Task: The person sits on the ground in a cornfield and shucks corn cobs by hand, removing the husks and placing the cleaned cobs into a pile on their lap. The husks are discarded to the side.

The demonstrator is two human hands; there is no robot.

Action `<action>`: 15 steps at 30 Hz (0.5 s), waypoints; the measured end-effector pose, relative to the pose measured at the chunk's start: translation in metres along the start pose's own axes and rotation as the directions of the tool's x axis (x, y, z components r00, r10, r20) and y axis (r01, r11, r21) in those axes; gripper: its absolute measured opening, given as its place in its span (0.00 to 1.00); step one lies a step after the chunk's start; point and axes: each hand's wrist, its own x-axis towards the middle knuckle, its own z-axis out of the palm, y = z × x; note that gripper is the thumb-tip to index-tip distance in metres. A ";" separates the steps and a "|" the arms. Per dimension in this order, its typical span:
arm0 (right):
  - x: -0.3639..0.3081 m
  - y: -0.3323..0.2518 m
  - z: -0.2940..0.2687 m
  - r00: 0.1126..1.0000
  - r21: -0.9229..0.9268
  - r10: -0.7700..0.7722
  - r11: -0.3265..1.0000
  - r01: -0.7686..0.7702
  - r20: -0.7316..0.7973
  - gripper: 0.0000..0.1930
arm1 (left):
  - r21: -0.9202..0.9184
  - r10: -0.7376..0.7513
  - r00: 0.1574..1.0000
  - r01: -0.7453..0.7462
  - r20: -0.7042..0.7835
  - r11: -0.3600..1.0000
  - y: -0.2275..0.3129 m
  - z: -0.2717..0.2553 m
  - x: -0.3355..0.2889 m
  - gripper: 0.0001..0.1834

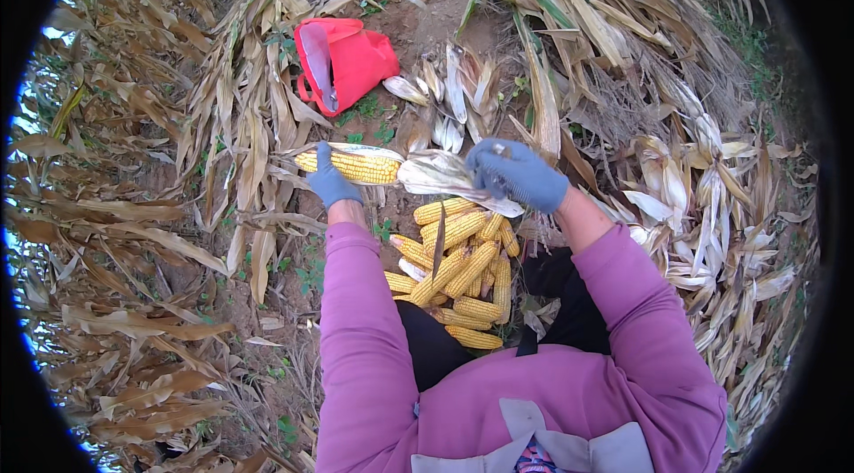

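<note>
My left hand (331,180), in a blue-grey glove, is closed around the left part of a yellow ear of corn (374,169) held level. Pale husk (436,173) is peeled back from the ear's right end and stretches toward my right hand (516,174). That hand, gloved the same way, has its fingers curled in on the husk. Just below, between my legs, lies a pile of bare yellow corn ears (467,264), with a thin dry leaf across it.
A red bag (347,64) with a pale lining lies tipped open beyond my left hand. Several unhusked ears (445,95) lie right of it. Dry stalks (623,55) are heaped at the far right, and loose husks (703,215) line my right side. Brown corn leaves (133,251) cover the left.
</note>
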 end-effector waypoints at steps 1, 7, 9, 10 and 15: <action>0.012 0.017 -0.026 0.998 0.049 -0.028 0.998 0.031 -0.064 0.11 | 0.002 0.020 0.999 -0.020 0.048 1.000 0.002 0.011 -0.007 0.26; 0.049 0.076 -0.080 0.977 -0.315 -0.020 0.948 -0.049 -0.212 0.15 | 0.118 0.250 0.891 -0.314 0.378 0.942 0.016 0.077 -0.070 0.43; 0.042 0.064 -0.058 0.989 -0.670 -0.041 0.740 -0.064 -0.140 0.28 | 0.129 0.256 0.856 -0.345 0.449 0.930 0.023 0.082 -0.081 0.39; 0.038 0.053 -0.052 0.992 -0.716 0.004 0.692 -0.091 -0.123 0.31 | 0.159 0.230 0.841 -0.346 0.490 0.925 0.024 0.082 -0.081 0.39; 0.024 0.021 -0.028 0.935 -0.579 -0.307 0.801 0.155 -0.174 0.36 | 0.526 0.029 0.696 -0.568 0.717 0.632 0.028 0.084 -0.094 0.38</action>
